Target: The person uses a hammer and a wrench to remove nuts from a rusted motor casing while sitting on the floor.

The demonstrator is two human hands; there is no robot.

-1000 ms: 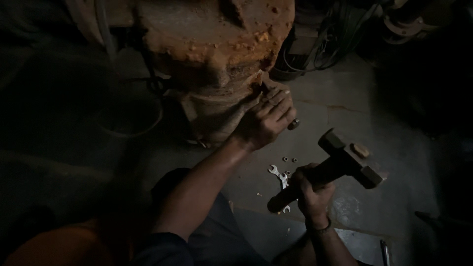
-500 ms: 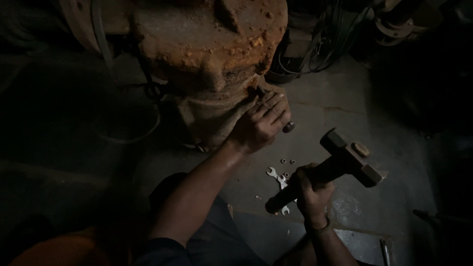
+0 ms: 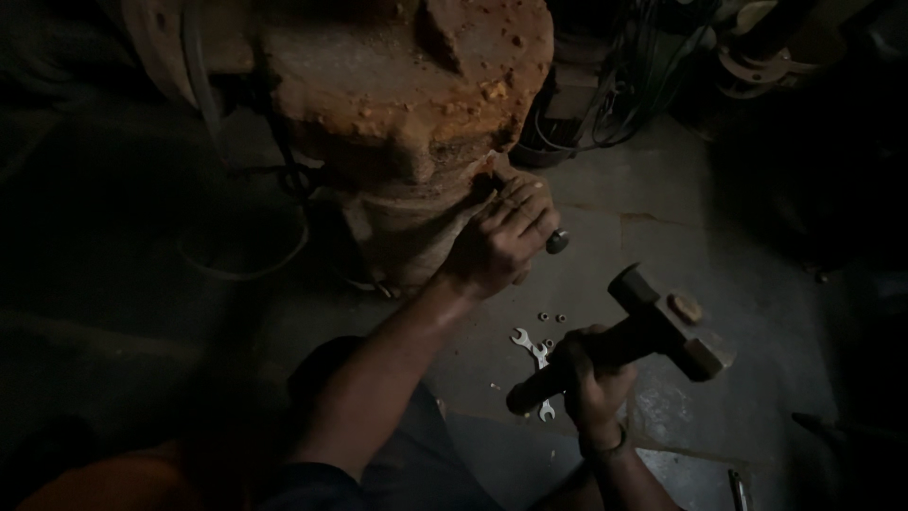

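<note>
Against rusty casting [image 3: 407,95], left hand [image 3: 497,241] in closed grip around chisel [image 3: 556,242]; right hand [image 3: 591,378] fist-tight on hammer [image 3: 653,331].

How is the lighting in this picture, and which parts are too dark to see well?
Head view: dim light falls on the rusty casting, the left hand holding a short rod against it, and the right hand gripping the hammer; the left side and far right are lost in shadow; no glare.
</note>
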